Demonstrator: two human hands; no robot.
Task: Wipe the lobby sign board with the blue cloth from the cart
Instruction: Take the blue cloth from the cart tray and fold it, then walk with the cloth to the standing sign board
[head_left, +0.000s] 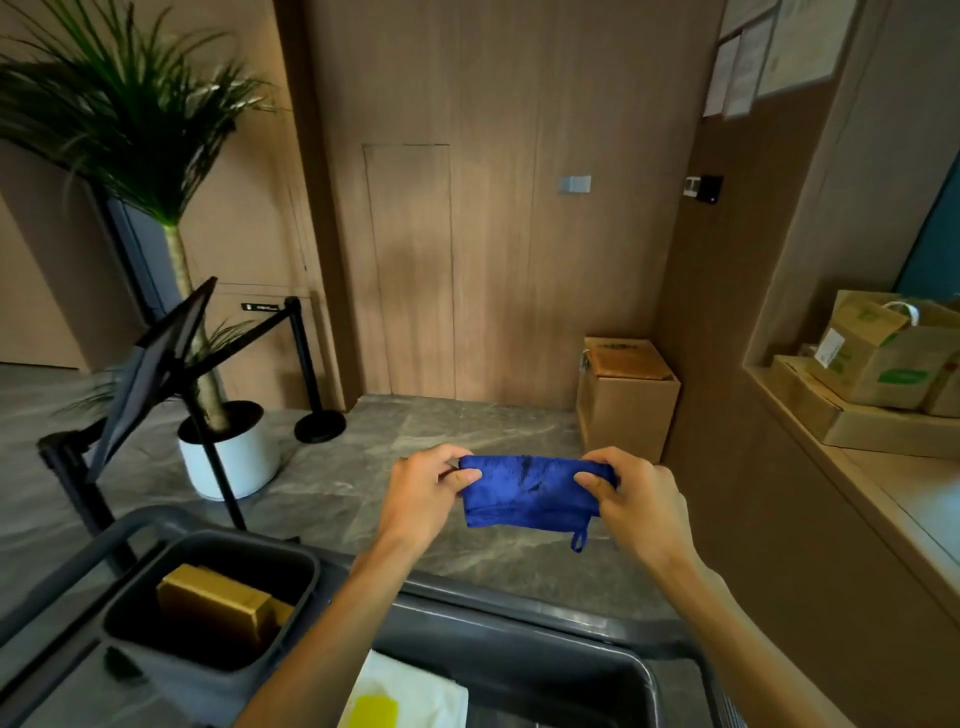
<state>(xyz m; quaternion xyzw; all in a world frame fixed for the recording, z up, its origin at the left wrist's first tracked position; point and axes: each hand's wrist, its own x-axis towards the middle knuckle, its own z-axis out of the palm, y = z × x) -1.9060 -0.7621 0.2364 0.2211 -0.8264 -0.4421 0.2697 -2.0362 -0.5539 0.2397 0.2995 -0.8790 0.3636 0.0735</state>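
Observation:
I hold a folded blue cloth (530, 493) stretched between both hands above the floor, just beyond the grey cart (519, 608). My left hand (426, 493) pinches its left end and my right hand (634, 499) pinches its right end. A small loop hangs from the cloth's lower right corner. The black slanted sign board (156, 364) stands on a dark stand at the left, seen edge-on, well away from the cloth.
A potted palm in a white pot (228, 457) and a black stanchion with a belt (311, 395) stand behind the sign. A cardboard box (623, 405) sits by the wall. Boxes and a paper bag (872, 364) lie on the right counter. The cart bin holds a brown box (213, 603).

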